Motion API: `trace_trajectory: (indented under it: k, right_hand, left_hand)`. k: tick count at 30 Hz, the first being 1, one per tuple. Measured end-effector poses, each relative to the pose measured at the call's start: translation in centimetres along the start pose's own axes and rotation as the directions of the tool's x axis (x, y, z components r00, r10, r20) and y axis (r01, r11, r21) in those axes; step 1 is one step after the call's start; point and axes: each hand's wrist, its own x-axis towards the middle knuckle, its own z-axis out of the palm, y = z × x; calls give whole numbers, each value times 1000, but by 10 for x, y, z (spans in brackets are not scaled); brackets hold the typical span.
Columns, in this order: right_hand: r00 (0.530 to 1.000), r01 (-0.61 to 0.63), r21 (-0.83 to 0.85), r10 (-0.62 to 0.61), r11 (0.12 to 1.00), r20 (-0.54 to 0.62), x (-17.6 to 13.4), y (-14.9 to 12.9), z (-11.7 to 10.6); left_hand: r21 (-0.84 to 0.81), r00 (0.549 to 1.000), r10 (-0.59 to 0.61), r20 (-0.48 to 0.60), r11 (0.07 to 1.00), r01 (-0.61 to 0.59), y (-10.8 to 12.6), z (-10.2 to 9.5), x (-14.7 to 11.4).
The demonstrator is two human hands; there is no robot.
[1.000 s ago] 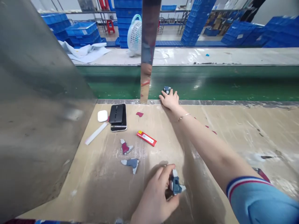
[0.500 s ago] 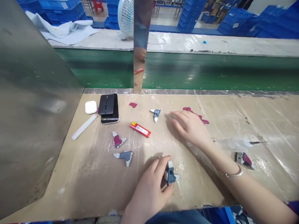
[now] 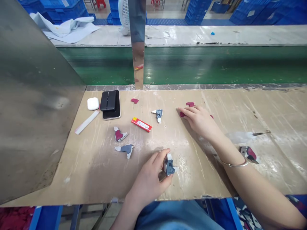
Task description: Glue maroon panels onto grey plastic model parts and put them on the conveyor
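**Blue-Grey Part: Handling and Surrounding Containers**

The blue-grey part (image 3: 169,166) is at the lower centre of the frame, in the left hand (image 3: 150,172). That hand is half curled, holding it between the index finger above and the thumb below. The part should prove light, fairly flexible and hard to break; its smooth face may slip. Grip the broad body by opposite edges (the narrow pale tabs look easier to bend).

The right hand (image 3: 200,119), right of centre, is palm down with fingers nearly straight, over maroon pieces (image 3: 190,104). Whether it pinches one cannot be told.

Around the hands, a blue-and-white part (image 3: 158,114) lies at centre; a maroon-and-grey part (image 3: 118,134) and a slate part (image 3: 126,149) lie left of centre on the worktop (image 3: 100,179).

Containers:
- Clear bottle (image 3: 240,137), right of frame: lying flat, thin dark tip; contents indeterminable.
- Blue crate (image 3: 48,218), lower left corner: maroon material beside its visible wall.
- Blue bin (image 3: 233,213), lower right: mixed dark, white and maroon pieces.
- Stacked crates (image 3: 63,13), upper left: contents not visible.
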Motion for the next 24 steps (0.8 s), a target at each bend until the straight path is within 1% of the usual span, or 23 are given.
trace_trajectory:
  k: [2,4,6,7,9,10,11,13,14,15,17,20,24]
  right_hand:
    - [999,33,27,-34,999,31,-1,1,-2]
    - [998,32,48,-35,998,52,-1,1,-9]
    - [998,33,88,-37,996,52,-6,-3,-21]
    - [998,56,130,-61,990,32,-11,-8,-28]
    - [988,153,263,-146,952,-45,-28,-26,-44]
    - [974,224,333,-202,916,-100,-39,-39,-52]
    - [963,270,395,-241,878,-123,-52,-52,-58]
    - [937,347,435,-293,831,-189,-78,-78,-64]
    - [929,368,428,-311,825,-201,-90,-89,-64]
    - [928,367,411,-302,834,-216,-100,-97,-63]
    - [929,357,374,-285,856,-237,-114,-108,-56]
    - [927,359,343,-288,868,-240,-121,-110,-48]
    - [931,359,357,-305,862,-199,-118,-106,-47]
  left_hand:
    - [-16,1000,-2,-14,1000,2,0,0,0]
    - [-38,999,-1,-38,999,-1,-1,0,0]
    - [-60,998,3,-70,998,-7,-1,2,0]
    - [-69,996,-1,-87,998,-4,-1,2,0]
    - [-87,993,-23,-115,996,13,-1,4,0]
    - [-99,992,-39,-123,995,27,0,4,0]
    - [-111,990,-52,-128,993,38,1,5,0]
    - [-124,989,-63,-135,991,46,3,5,0]
    - [-124,989,-61,-136,991,44,4,6,0]
    - [-122,989,-60,-138,992,43,5,6,0]
    - [-121,988,-61,-139,992,44,6,6,0]
    - [-128,987,-80,-140,990,62,7,6,1]
    - [-166,983,-105,-149,983,80,8,6,1]
